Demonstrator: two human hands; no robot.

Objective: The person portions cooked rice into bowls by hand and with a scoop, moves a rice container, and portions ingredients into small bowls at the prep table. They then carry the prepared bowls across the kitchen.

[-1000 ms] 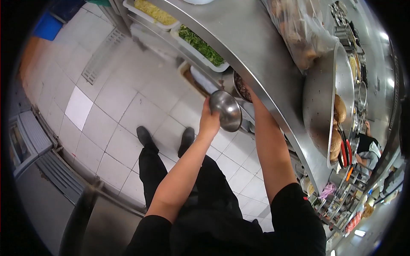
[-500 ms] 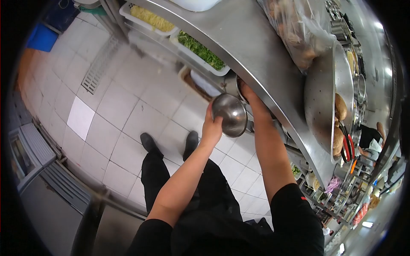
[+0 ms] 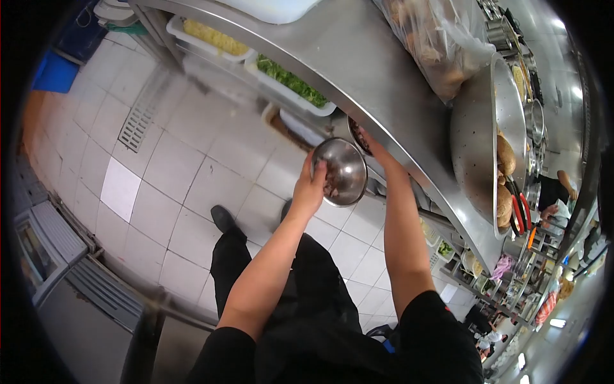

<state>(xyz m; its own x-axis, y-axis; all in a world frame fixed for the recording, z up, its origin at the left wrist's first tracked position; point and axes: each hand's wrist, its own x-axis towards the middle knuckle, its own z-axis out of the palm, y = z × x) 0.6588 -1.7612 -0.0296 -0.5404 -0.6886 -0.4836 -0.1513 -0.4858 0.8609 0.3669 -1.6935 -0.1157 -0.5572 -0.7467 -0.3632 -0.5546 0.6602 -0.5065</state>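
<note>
My left hand [image 3: 310, 192] grips the rim of a small round metal bowl [image 3: 353, 168], thumb on the inside. A few brownish-pink pieces that look like meat [image 3: 331, 185] lie in the bowl. My right hand [image 3: 378, 148] reaches under the counter edge, at a metal container [image 3: 352, 131] holding similar reddish-brown pieces. The counter edge and the container hide most of its fingers, so their grip cannot be made out. The bowl is just beside this container.
A steel counter [image 3: 384, 70] carries a perforated colander [image 3: 473, 141] with potato-like items, red-handled scissors [image 3: 524, 211] and a plastic bag [image 3: 435, 45]. Beneath are tubs of chopped greens [image 3: 291, 80] and yellow shreds [image 3: 214, 38]. A floor drain [image 3: 135, 128] lies left; other people are at far right.
The bowl has tipped toward me, and pieces now show inside it. My right hand has shifted slightly, and the container's contents have come into view. The whole view has moved a little.
</note>
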